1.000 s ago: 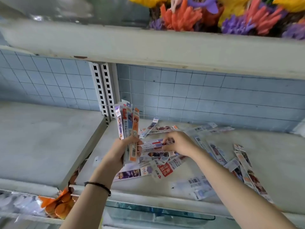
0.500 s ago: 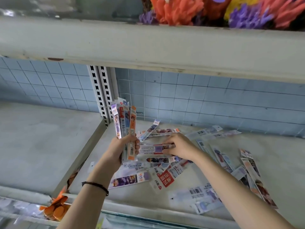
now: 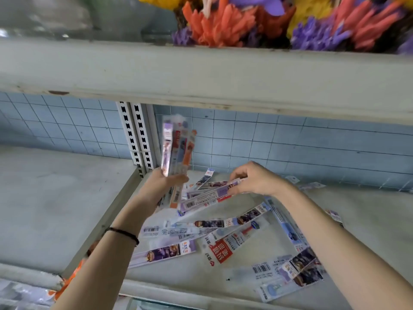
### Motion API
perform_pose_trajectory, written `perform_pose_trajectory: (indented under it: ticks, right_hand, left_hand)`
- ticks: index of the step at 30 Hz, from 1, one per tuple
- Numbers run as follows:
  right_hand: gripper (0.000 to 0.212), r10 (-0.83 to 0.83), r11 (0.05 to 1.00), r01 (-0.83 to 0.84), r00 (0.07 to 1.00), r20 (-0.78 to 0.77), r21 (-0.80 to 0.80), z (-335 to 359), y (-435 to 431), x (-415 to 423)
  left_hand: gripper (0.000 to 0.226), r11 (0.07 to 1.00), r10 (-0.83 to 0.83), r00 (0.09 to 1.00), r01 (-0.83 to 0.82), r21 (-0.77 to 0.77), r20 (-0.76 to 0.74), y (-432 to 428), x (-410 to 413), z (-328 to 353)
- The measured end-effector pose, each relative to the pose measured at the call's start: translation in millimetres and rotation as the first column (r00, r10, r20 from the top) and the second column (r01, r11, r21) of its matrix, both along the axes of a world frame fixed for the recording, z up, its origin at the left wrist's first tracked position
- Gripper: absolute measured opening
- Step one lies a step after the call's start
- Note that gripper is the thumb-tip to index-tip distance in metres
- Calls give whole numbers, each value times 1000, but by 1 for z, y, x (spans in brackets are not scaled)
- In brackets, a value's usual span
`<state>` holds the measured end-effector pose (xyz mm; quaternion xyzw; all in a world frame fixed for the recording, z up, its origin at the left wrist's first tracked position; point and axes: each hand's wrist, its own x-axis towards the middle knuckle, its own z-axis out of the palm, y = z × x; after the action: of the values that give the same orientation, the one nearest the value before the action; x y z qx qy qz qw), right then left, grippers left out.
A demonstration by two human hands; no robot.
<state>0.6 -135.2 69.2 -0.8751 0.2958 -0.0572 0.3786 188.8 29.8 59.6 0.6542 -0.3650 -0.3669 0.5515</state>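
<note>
The right hand's fingers (image 3: 238, 174) are curled narrowly, pinching one end of a long flat packet (image 3: 209, 195). There may be a second packet lying under it, but that cannot be told. Its free end slants down toward seven o'clock, clear of the shelf (image 3: 368, 231). Gripping it by the end likely leaves the rest of its length free to slide in beside the others.

At nine o'clock from that hand, the left hand (image 3: 156, 189) is wrapped round the lower part of a bundle (image 3: 176, 148) of similar packets. The bundle stands nearly upright with its tops fanned slightly toward twelve o'clock, probably so the edges stay lined up and each new packet can join the stack.

From four to seven o'clock below both hands, loose packets (image 3: 223, 245) lie criss-crossed on the shelf, some overlapping, waiting to be gathered. A dark wristband (image 3: 123, 233) circles the left forearm.

At eleven o'clock a slotted upright (image 3: 134, 135) rises against the tiled wall (image 3: 290, 142). At twelve o'clock an upper shelf (image 3: 201, 74) carries bright artificial flowers (image 3: 223, 25).
</note>
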Motion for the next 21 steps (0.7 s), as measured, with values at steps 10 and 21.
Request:
perform_pose_trajectory:
  ticks: [10, 21]
  right_hand:
    - [22, 12, 999, -15, 996, 91, 41, 23, 3, 5]
    - [46, -393, 842, 159, 836, 384, 515, -7, 33, -2]
  left_hand:
    - [31, 930, -364, 930, 367, 40, -60, -11, -36, -9]
    - [28, 992, -5, 991, -11, -123, -131, -18, -52, -26]
